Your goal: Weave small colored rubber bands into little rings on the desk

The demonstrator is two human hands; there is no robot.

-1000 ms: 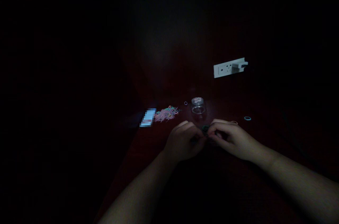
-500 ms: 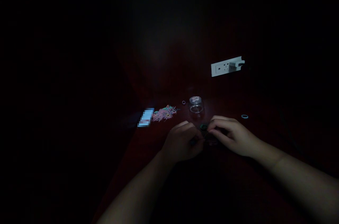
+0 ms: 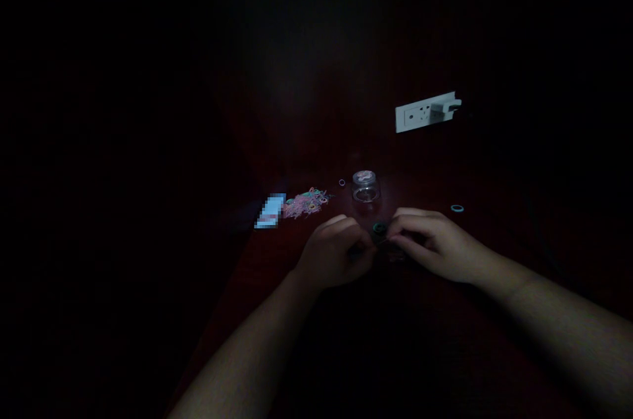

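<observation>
My left hand [image 3: 337, 252] and my right hand [image 3: 436, 244] face each other low over the dark red table. Their fingertips pinch a thin elastic band [image 3: 382, 243], stretched as a faint strand across the small gap. Just behind the fingertips lies a dark green ring-shaped band [image 3: 379, 227]. Below the gap, faint pale marks on the table are too dim to name. A clear jar [image 3: 366, 191] with a patterned lid stands beyond my hands. Left of it is a loose pile of small coloured elastic bands [image 3: 307, 203], mostly pink.
A lit, blurred-out phone-like screen [image 3: 271, 210] lies left of the pile. One small pale ring [image 3: 341, 183] is near the jar, and a light blue ring [image 3: 457, 208] is at the right. A wall socket [image 3: 425, 112] holds a white plug. Deep darkness surrounds everything.
The view has tilted slightly, so everything sits a little higher in the picture. Both hands keep their pinch, and the left fingertips have shifted slightly leftward.
</observation>
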